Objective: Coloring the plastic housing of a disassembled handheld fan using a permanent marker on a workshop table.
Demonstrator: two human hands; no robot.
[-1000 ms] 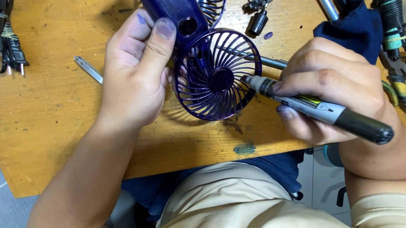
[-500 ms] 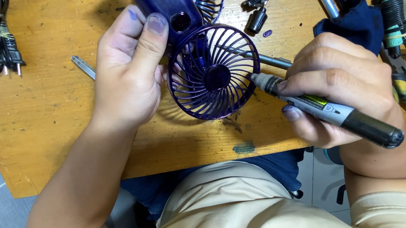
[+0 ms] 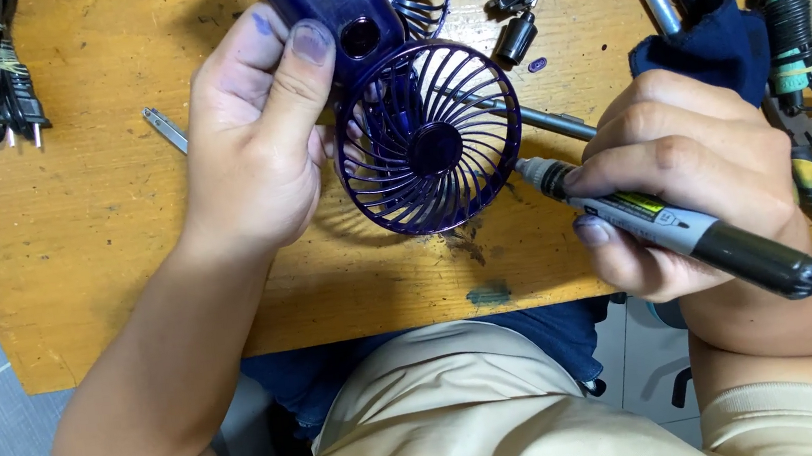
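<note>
Our left hand [image 3: 251, 144] grips the fan [image 3: 430, 150] by its handle; our right hand [image 3: 692, 178] pinches a marker [image 3: 672, 225] at the grille; light, brittle plastic, we judge.

You work under bright, even light that seems to fall from above, since the shadows stay short and soft. The fan grille [image 3: 430, 150] throws a faint ribbed shadow onto the wooden table [image 3: 97, 250] just below it, and your left hand [image 3: 256, 143] darkens the wood beside it. A mild sheen sits on the purple plastic and on the marker [image 3: 673, 230] barrel, without harsh glare. Focus is sharp across the centre; you can count the grille ribs. Toward the corners the picture softens slightly, and the table edge bows a little from the wide lens.
</note>
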